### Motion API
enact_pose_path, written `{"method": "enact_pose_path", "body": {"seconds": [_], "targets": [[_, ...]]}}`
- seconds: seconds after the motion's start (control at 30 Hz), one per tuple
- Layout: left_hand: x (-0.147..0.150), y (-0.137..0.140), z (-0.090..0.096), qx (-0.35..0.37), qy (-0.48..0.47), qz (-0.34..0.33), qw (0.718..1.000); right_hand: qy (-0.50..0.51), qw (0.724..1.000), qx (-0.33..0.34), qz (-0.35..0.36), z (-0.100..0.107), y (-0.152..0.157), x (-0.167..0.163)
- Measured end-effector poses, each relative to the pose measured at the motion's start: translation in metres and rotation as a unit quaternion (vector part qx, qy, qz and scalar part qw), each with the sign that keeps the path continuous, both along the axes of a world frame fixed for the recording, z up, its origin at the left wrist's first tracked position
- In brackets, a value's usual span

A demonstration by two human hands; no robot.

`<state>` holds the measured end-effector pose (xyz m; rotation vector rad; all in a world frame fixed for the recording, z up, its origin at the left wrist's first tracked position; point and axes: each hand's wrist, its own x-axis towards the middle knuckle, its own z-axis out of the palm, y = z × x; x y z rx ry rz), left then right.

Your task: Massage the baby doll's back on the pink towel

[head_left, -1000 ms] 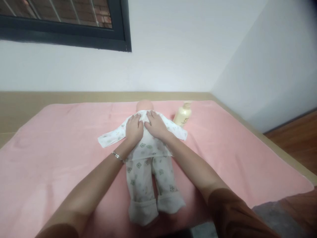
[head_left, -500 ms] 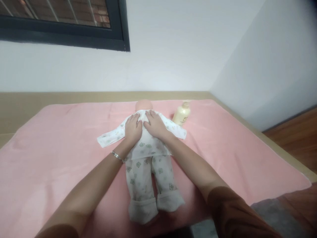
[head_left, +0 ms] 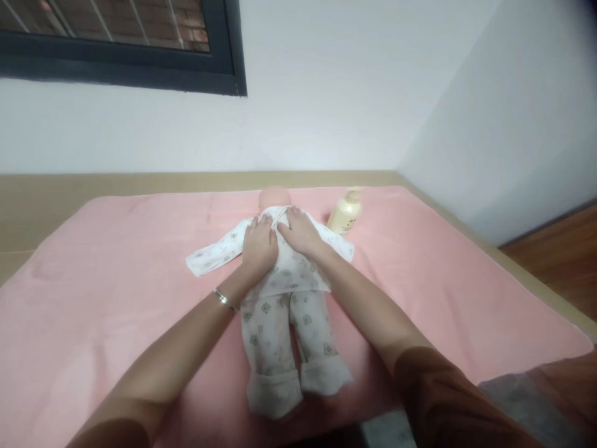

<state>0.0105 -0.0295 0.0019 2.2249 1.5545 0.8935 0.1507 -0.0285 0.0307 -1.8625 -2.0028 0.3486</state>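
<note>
A baby doll (head_left: pixel 274 196) lies on the pink sheet with its head toward the wall; no facial features show. It wears a white patterned top (head_left: pixel 293 267) with long sleeves spread out and matching trousers (head_left: pixel 270 336) with turned-up cuffs. My left hand (head_left: pixel 260 246) rests flat on the left side of the doll's upper body, fingers pointing toward the head. My right hand (head_left: pixel 301 231) lies flat beside it on the right side, thumb and fingers apart. Both touch the cloth of the top, and neither grips anything.
A pale yellow pump bottle (head_left: pixel 344 214) leans slightly by the doll's right-hand sleeve. The pink sheet (head_left: pixel 116 280) covers a wooden surface with a raised wooden edge (head_left: pixel 116 182) along the wall. A dark window frame (head_left: pixel 224 68) is at upper left.
My left hand's fingers have drawn closer together, and the hand has shifted slightly inward on the top. The right hand stays at the upper body. The view has moved a little.
</note>
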Motion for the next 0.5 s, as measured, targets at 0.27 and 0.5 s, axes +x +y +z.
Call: {"method": "enact_pose_path", "body": {"seconds": [0.27, 0.5], "targets": [[-0.0004, 0.0024, -0.0066, 0.016, -0.015, 0.006, 1.0, -0.022, 0.999, 0.034, 0.001, -0.0111, 0.0046, -0.0008], [0.0005, 0.0005, -0.0094, 0.02, -0.022, 0.004, 1.0, -0.008, 1.0, 0.022, 0.016, -0.0063, 0.0041, 0.0041]]}}
